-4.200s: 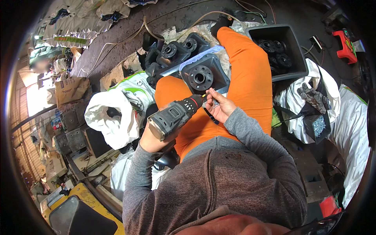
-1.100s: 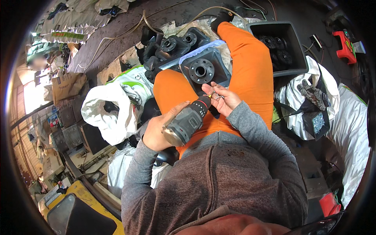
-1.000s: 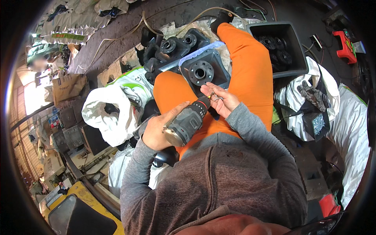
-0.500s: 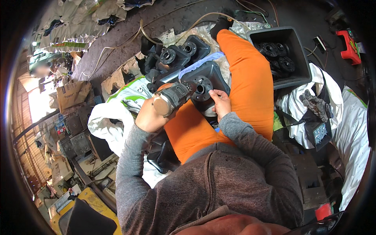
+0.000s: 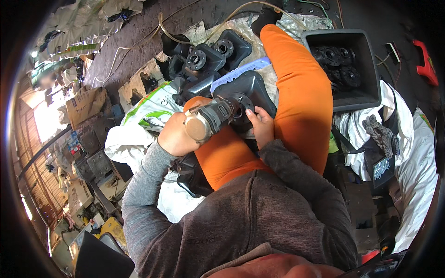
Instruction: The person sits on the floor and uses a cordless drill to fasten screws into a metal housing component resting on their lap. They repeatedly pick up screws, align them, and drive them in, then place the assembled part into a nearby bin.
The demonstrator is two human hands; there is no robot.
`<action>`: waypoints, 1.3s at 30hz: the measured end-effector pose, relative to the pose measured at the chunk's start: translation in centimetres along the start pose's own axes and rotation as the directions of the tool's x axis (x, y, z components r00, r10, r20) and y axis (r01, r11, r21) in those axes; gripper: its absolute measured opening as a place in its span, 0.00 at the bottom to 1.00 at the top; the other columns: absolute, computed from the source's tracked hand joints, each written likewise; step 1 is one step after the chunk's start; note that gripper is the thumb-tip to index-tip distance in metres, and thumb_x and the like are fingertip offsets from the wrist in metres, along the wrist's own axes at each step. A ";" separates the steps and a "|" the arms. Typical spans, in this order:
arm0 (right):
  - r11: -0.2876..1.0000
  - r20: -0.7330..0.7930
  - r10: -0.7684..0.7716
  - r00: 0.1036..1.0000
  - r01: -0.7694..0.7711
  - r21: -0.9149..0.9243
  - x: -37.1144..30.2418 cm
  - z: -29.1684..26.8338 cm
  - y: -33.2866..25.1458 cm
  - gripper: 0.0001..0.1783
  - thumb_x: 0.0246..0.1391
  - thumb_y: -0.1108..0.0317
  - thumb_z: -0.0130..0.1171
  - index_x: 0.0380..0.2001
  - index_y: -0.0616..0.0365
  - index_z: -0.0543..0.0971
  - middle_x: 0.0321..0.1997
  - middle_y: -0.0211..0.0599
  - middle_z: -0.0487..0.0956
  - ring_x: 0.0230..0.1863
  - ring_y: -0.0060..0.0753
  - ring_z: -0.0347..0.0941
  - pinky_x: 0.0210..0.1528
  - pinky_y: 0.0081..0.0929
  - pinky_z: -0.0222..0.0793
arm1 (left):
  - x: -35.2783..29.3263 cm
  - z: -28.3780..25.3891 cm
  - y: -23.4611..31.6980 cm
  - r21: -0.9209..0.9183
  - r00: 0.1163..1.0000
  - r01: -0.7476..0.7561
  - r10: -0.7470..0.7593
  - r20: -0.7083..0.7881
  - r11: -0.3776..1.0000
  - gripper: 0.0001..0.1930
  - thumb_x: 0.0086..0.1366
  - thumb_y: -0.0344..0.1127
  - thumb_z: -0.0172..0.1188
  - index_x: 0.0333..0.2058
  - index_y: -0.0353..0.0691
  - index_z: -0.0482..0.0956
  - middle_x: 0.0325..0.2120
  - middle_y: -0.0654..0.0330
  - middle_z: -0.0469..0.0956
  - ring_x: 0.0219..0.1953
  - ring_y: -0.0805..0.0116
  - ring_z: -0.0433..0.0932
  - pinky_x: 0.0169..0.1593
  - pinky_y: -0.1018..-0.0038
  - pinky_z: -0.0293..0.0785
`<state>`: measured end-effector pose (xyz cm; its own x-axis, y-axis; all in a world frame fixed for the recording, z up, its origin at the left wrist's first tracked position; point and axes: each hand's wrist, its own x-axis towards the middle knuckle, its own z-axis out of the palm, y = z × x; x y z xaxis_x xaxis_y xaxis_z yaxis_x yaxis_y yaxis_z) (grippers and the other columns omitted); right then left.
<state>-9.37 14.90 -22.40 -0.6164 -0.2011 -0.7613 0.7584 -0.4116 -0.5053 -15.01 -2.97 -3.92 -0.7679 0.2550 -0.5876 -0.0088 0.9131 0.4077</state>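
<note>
In my left hand (image 5: 176,135) is a cordless drill (image 5: 208,121), fingers wrapped round its grip. Its chuck end reaches the round flange (image 5: 242,105) of a black plastic housing (image 5: 252,87) between my legs. My right hand (image 5: 262,125) is closed at the flange's right edge, thumb on or just over the face; anything small pinched there is hidden. The drill covers the flange's left side and whatever its tip touches. A blue plastic strip (image 5: 241,74) lies behind this housing. Beyond it are more black flanged housings (image 5: 197,60), (image 5: 226,47).
At the right stands a black bin (image 5: 340,99) holding several black flange rings (image 5: 334,58). Beside it, grey gloves (image 5: 382,136) and a dark pouch of screws (image 5: 381,169) rest on white sacking (image 5: 401,113). A pale hose (image 5: 211,39) crosses the floor. A red tool (image 5: 425,65) lies far right.
My right hand has come closer against the flange's edge, and its fingers have curled in. The drill has shifted slightly and its chuck now overlaps the flange. The whole view has moved a little.
</note>
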 end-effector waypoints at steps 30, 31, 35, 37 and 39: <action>0.973 0.208 -0.220 0.953 0.230 -0.028 -0.7 -1.6 -0.7 0.19 0.57 0.62 0.60 0.48 0.57 0.72 0.31 0.23 0.75 0.19 0.13 0.65 0.19 0.15 0.62 | -16.4 17.1 -1.0 -0.252 0.998 -0.024 0.038 0.053 0.968 0.46 0.51 0.33 0.63 0.67 0.50 0.48 0.56 0.41 0.65 0.58 0.47 0.66 0.59 0.60 0.66; 0.971 0.263 -0.234 0.936 0.241 0.006 -1.7 -1.2 -1.4 0.21 0.58 0.63 0.60 0.51 0.60 0.70 0.33 0.24 0.75 0.21 0.13 0.65 0.19 0.14 0.62 | -17.7 17.7 -2.0 -0.196 0.995 -0.102 0.101 -0.012 0.975 0.45 0.53 0.34 0.63 0.67 0.50 0.48 0.60 0.42 0.61 0.62 0.48 0.61 0.62 0.61 0.62; 0.985 0.696 -0.127 0.706 0.175 0.002 -6.8 2.8 -3.6 0.18 0.59 0.62 0.57 0.50 0.54 0.71 0.40 0.29 0.77 0.32 0.18 0.72 0.19 0.13 0.62 | -19.2 14.8 -4.2 -0.665 0.667 -0.164 -0.415 -0.619 0.729 0.44 0.56 0.44 0.67 0.65 0.38 0.52 0.62 0.47 0.58 0.64 0.56 0.58 0.63 0.66 0.57; 0.965 0.810 0.016 0.586 0.203 -0.166 -8.2 5.0 -1.9 0.21 0.57 0.60 0.59 0.51 0.55 0.71 0.39 0.32 0.77 0.28 0.19 0.72 0.18 0.14 0.62 | -21.1 12.8 -3.6 -0.856 0.773 -0.352 -0.397 -0.494 0.379 0.48 0.54 0.53 0.68 0.65 0.38 0.51 0.60 0.45 0.61 0.60 0.56 0.63 0.64 0.67 0.57; 0.963 0.778 0.125 0.616 0.112 -0.244 -11.3 8.0 0.3 0.20 0.61 0.61 0.53 0.54 0.57 0.70 0.31 0.25 0.74 0.21 0.16 0.65 0.14 0.14 0.55 | -23.6 13.5 -4.4 -0.676 0.590 -0.277 -0.435 -0.681 0.683 0.32 0.56 0.48 0.66 0.54 0.35 0.69 0.43 0.48 0.77 0.44 0.63 0.75 0.52 0.69 0.69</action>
<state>-3.89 9.94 -10.66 -0.4491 -0.8670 -0.2161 0.7130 -0.2020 -0.6714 11.85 -8.74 -1.32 -0.8850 -0.4631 -0.0479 -0.2264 0.3381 0.9135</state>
